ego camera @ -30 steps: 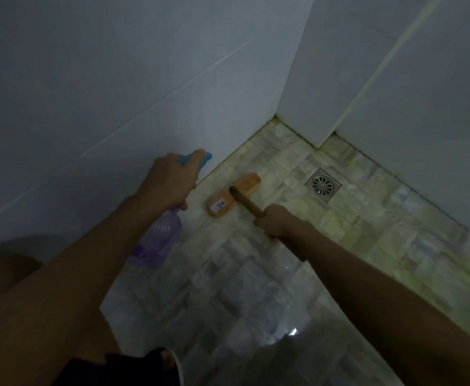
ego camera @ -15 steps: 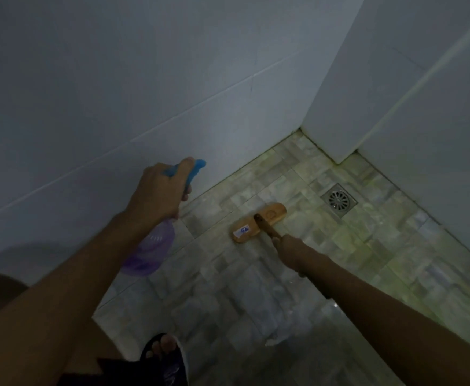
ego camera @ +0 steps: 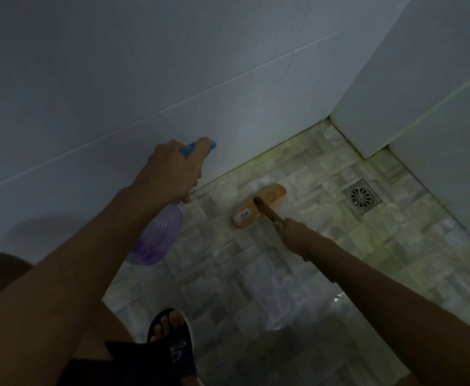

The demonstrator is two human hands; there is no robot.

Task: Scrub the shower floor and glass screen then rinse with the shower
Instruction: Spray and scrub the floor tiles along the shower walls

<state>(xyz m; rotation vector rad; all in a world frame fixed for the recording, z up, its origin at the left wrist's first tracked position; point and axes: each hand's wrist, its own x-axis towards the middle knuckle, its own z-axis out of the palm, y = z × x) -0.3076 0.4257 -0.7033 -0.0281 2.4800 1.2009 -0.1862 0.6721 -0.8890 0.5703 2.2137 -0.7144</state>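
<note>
Gripped the handle with the right hand, clenched round it just above the brush. Grasped the bottle at its neck with the left hand, curled over the blue trigger. Held it aloft beside the wall, clear of the floor.

Rested the brush flat on the tiles near the foot of the wall, with the drain off to its right and well apart. Planted a sandal on the tiles at the near edge.

Judged the brush stiff and fairly light: a wooden block on a rigid stick, fit for hard pushing without bending. Judged the low grip sound, since it puts weight over the bristles, though possibly slick if the wood is wet. Judged the bottle light and thin-walled, easily squeezed out of shape, so best taken at the neck with a finger free for the trigger. Could not tell how full. Noted a wet gleam on the nearer tiles and judged the footing slippery.

Made out no glass screen and no shower head in this dim view. Reckoned the floor scrub under way, with screen and rinse not yet done.
</note>
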